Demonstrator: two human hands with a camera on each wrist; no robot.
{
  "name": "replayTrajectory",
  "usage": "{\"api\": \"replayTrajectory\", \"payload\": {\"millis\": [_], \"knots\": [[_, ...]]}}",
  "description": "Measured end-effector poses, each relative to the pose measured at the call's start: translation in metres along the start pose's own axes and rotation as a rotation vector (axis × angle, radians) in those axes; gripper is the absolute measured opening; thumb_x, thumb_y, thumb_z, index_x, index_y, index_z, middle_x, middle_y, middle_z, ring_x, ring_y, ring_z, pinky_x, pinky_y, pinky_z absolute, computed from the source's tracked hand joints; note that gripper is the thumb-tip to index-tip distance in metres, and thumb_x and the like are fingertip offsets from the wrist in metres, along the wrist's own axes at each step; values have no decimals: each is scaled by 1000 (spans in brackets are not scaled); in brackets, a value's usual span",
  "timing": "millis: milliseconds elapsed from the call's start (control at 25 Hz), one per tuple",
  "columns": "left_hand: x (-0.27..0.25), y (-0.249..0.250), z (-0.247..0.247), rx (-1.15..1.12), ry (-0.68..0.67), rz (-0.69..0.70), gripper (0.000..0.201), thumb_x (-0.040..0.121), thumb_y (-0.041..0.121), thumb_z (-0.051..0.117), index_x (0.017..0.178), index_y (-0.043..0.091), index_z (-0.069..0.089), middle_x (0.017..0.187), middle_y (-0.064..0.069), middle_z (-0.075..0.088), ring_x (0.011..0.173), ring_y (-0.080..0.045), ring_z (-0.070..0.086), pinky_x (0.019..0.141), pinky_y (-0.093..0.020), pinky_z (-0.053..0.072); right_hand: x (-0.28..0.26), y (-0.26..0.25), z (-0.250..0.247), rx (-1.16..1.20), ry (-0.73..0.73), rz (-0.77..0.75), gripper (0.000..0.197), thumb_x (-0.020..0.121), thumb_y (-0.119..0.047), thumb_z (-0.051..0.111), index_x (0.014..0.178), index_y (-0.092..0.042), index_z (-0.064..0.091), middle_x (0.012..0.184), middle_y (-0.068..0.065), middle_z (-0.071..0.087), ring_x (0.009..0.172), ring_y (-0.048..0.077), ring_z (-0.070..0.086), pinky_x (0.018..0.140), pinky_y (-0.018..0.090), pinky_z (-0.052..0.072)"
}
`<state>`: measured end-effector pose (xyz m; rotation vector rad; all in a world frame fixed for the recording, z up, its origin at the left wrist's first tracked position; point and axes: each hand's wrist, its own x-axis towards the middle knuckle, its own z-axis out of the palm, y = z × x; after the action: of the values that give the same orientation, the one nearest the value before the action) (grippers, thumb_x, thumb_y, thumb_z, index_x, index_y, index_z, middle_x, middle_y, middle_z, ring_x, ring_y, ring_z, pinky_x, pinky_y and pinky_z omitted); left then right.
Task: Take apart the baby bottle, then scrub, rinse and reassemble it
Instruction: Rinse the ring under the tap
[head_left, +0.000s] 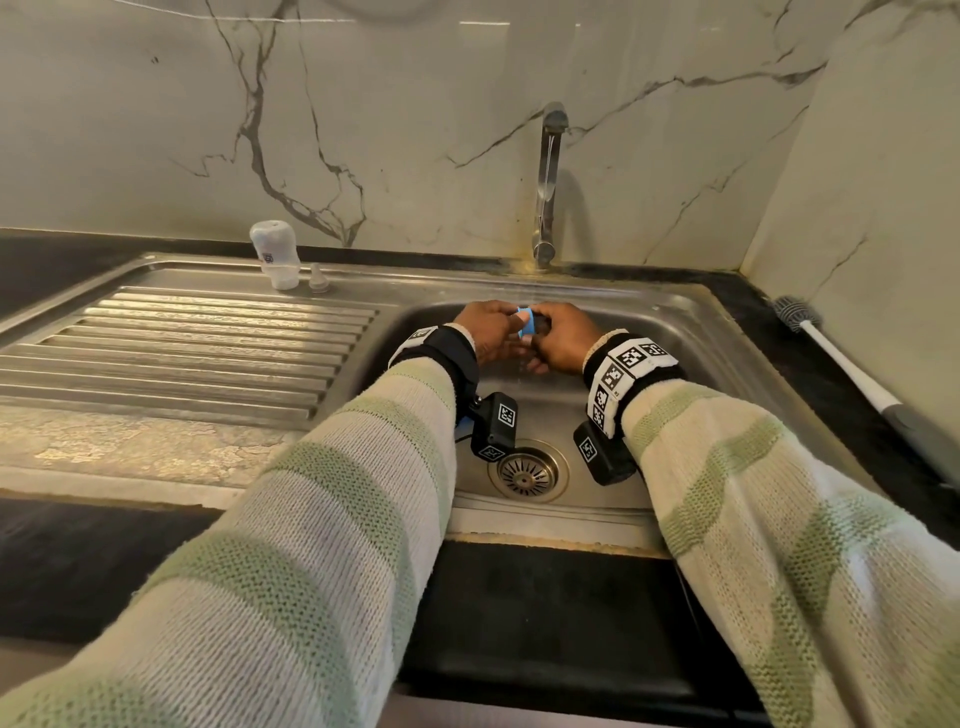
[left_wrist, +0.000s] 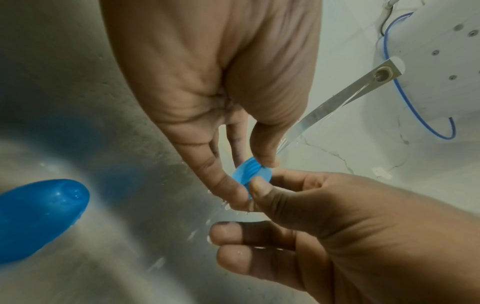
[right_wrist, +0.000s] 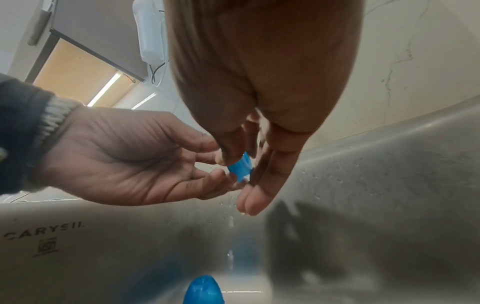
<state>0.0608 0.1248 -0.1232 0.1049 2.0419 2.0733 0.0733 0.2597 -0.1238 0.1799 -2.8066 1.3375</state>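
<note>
1. Bottle body (head_left: 274, 254) stands upside down at the drainboard's back edge, teat (head_left: 315, 274) just beside it; already taken apart
2. left hand (head_left: 485, 327) and right hand (head_left: 563, 335) both pinch the blue collar ring (head_left: 529, 322) under the tap (head_left: 548, 182) stream; looks like rinsing
3. blue cap (left_wrist: 39, 218) lies in the sink (head_left: 691, 332); next probably swap pieces, gently, they're slippery

Both sleeved arms reach forward, wrists close together. The left hand (head_left: 488, 330) and right hand (head_left: 563, 338) meet fingertip to fingertip, each pinching with thumb and forefinger.
</note>
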Motion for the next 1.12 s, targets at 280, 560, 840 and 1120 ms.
{"api": "replayTrajectory", "payload": {"millis": [280, 560, 840, 1120], "knots": [[-1, 2, 1, -33, -38, -44, 34, 102, 5, 41, 134, 2, 53, 119, -25, 60, 93, -30, 64, 78, -33, 59, 5, 2, 0, -14, 27, 76, 28, 99, -14, 53, 126, -7, 56, 92, 18, 71, 71, 27, 73, 67, 41, 62], [0, 1, 1, -48, -44, -39, 37, 99, -2, 42, 135, -1, 53, 116, -27, 61, 87, -27, 65, 71, -29, 61, 6, 3, 1, 29, 42, 86, 28, 103, -20, 46, 128, -11, 55, 88, 15, 70, 70, 28, 72, 65, 40, 62], [1, 0, 0, 23, -38, -11, 39, 100, 3, 45, 137, 8, 52, 120, -29, 63, 85, -30, 68, 80, -36, 61, 6, 5, 0, 15, 9, 73, 26, 100, -10, 46, 125, -11, 54, 91, 17, 70, 70, 28, 72, 65, 41, 62], [-2, 1, 1, 40, -19, -30, 35, 103, 11, 44, 135, 2, 53, 117, -30, 64, 84, -29, 67, 81, -37, 59, 5, 4, 1, -13, -38, 74, 26, 102, -15, 44, 124, -9, 55, 96, 17, 70, 74, 30, 73, 62, 39, 61]]}}
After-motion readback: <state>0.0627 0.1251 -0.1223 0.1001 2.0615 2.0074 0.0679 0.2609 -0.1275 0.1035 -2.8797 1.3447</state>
